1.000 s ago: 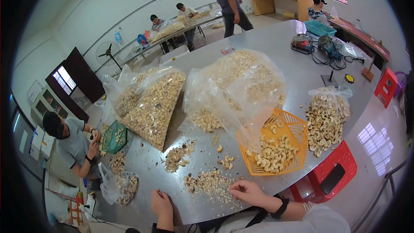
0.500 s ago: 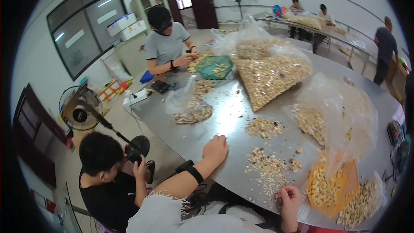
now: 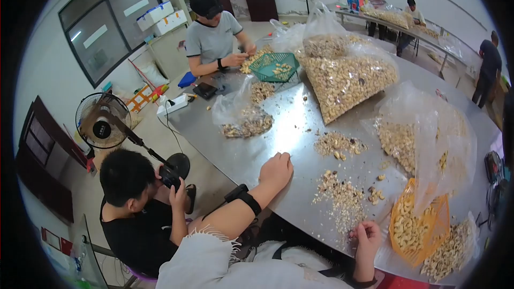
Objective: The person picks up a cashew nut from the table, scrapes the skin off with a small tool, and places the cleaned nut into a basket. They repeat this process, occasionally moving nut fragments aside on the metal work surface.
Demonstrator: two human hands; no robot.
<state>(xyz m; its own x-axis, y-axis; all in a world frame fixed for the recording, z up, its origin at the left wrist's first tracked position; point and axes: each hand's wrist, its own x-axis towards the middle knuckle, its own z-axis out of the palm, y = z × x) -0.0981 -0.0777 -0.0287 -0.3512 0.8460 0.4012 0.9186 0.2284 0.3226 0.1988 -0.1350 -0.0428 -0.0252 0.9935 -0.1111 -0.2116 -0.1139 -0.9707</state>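
My left hand (image 3: 277, 170) rests on the metal table top with its fingers curled closed; whatever they may hold is too small to make out. At the table's near edge, my right hand (image 3: 368, 237) has its thumb and fingers pinched together, and any content is hidden. Just beyond the right hand lies a spread of broken nut bits (image 3: 342, 203). To its right, an orange plastic basket (image 3: 442, 223) leans with whole cashews (image 3: 408, 230) in it. A heap of cashews (image 3: 448, 251) on clear plastic sits beside the basket. A smaller pile of nut pieces (image 3: 338, 144) lies farther off.
A large clear bag of cashews (image 3: 350, 83) stands mid-table, with another open bag (image 3: 396, 139) to its right. Beyond are a small bag (image 3: 246, 120) and a green basket (image 3: 274, 68) near a seated person (image 3: 214, 37). A person holding a camera (image 3: 134, 203) sits at left by a fan (image 3: 103, 121).
The head view has shifted slightly, so the table and its things sit a little farther right and mostly higher in the picture. Both my hands keep nearly the same pose.
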